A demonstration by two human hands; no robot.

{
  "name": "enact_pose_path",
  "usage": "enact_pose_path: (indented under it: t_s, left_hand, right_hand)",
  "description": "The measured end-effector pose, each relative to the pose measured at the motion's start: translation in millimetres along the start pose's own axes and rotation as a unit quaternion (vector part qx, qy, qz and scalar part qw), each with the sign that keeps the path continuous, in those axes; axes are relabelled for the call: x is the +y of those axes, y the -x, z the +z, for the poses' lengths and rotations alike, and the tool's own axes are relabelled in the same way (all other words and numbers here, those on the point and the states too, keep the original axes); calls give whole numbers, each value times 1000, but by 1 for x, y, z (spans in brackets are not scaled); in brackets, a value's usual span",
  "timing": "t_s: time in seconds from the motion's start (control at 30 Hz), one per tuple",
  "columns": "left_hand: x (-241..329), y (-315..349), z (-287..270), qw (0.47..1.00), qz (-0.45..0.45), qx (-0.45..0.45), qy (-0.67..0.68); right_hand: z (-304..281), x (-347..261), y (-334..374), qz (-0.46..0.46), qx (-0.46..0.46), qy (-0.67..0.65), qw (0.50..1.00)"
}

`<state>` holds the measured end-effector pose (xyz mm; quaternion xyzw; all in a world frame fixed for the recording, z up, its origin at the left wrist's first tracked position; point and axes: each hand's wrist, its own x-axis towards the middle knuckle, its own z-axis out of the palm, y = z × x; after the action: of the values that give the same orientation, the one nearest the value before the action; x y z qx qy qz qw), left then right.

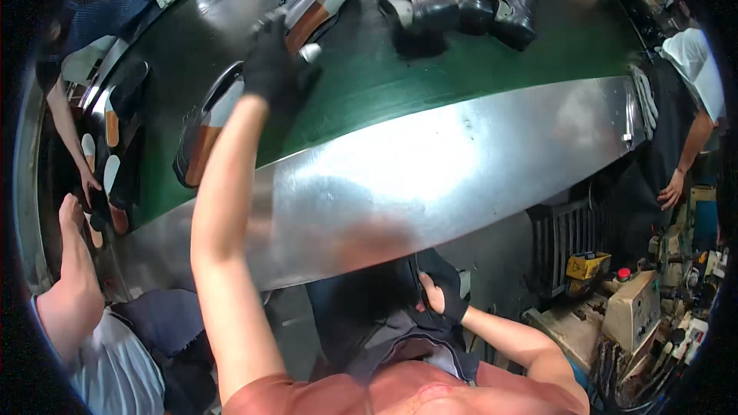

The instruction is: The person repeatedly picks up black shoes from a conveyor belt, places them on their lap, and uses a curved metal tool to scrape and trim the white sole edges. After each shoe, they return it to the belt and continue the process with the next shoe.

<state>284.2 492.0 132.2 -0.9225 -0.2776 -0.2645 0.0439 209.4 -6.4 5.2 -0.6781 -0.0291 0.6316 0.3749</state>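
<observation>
Gloved fingers [265, 50] of the left hand [270, 65] are curling onto an upturned shoe [319, 4] lying sole-up on the green belt [461, 69], while the right hand [446, 296] is resting half-closed, holding nothing, below the belt.

The black-gloved left hand [269, 65] is covering the middle of a brown-and-white shoe sole [319, 8] on the green conveyor belt [430, 77], so how its fingers are closing is not showing. The person's own forearm is hiding part of a second brown-soled shoe [204, 134] near the belt's near edge. The black-gloved right hand [442, 296] is lying low against dark cloth under the steel worktop [461, 169], its fingers blending into the fabric. Motion blur is smearing the worktop's near edge. A co-worker's bare hand [73, 219] is being cut off at the left.
</observation>
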Motion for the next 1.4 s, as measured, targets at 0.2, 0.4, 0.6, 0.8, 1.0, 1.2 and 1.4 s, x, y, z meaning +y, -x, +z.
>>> enact_pose_path:
  t_s: [0.2,0.4,0.6,0.8,1.0,1.2,1.4]
  left_hand:
    - [-15,-28,39,977,-109,-157,99]
    - [-2,45,-20,852,-207,-165,451]
    - [10,288,-151,806,-273,-72,521]
    - [61,442,-277,766,-319,-46,555]
    - [149,390,-256,883,-16,-54,465]
    - [158,343,-210,896,33,-36,442]
    - [151,355,-162,682,-158,-129,702]
  right_hand:
    - [8,34,-10,5,1,-47,999]
    - [13,6,4,-53,-1,-23,998]
    - [9,37,33,-120,39,-79,989]
    - [2,68,102,-121,36,-84,988]
    - [13,50,149,-183,18,-38,982]
    - [32,38,192,-243,-24,9,970]
    - [68,49,141,-244,-147,-24,958]
